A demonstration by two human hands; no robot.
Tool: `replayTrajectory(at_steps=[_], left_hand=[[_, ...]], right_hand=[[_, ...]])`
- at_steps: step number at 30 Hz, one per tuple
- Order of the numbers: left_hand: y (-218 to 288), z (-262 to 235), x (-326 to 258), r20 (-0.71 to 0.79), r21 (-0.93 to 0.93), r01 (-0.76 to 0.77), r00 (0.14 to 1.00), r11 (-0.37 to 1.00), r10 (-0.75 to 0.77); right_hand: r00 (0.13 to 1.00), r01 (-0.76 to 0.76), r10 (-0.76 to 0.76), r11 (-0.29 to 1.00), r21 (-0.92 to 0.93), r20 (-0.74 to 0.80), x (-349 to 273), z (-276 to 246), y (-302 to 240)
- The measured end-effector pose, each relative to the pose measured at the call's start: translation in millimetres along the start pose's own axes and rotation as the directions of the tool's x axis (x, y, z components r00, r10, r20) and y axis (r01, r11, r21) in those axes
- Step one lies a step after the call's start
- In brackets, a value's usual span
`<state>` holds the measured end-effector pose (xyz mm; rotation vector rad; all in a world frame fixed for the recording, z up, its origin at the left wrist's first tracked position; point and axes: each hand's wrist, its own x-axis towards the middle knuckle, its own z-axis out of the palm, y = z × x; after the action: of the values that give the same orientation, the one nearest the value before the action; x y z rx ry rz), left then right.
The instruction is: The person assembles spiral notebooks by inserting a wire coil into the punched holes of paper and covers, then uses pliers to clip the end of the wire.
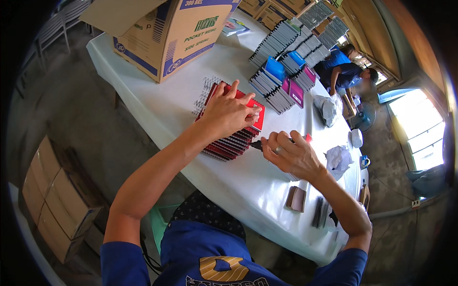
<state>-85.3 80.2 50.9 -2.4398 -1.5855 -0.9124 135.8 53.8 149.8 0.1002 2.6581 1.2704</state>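
A stack of small red spiral notebooks (228, 145) lies on the white-covered table in front of me, its dark coils showing along the side. My left hand (232, 108) rests on the top red cover with its fingers spread, holding the stack from above. On the stack's right, my right hand (292, 153) is closed around a slim hand tool (256, 145) with a dark, tapered tip. That tip is at the stack's edge, by the coils. Something red shows beyond the fingers, perhaps the tool's other end; most of the tool is hidden.
An opened cardboard box (164, 43) stands at the far left of the table (138, 102). Tall notebook stacks (276, 78) fill the far right. Crumpled plastic (338, 159) and a small brown box (296, 199) lie rightward. Two people (341, 69) work beyond. Cartons (57, 195) sit on the floor.
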Motion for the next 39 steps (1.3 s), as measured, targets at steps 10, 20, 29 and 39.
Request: replayTrajectory(at_steps=[10,20,29,39], left_hand=[[-2,2,-1,-0.035,-0.001,-0.007,0.999,1.000,0.007],[-2,1,-1,-0.027,-0.005,0.001,1.000,1.000,-0.001],[0,4,1,-0.047,-0.007,-0.004,0.999,1.000,0.003],[-4,6,-2,-0.083,-0.012,-0.018,0.996,1.000,0.017]], right_hand=[[0.989,-0.140,0.139,0.990,0.016,0.049,6,-18,12],[0.998,-0.059,0.060,0.998,-0.029,0.019,8,-12,7],[0.986,-0.165,0.165,0.986,0.000,-0.014,8,-25,20],[0.996,-0.008,-0.001,0.995,-0.096,-0.094,-3,1,27]])
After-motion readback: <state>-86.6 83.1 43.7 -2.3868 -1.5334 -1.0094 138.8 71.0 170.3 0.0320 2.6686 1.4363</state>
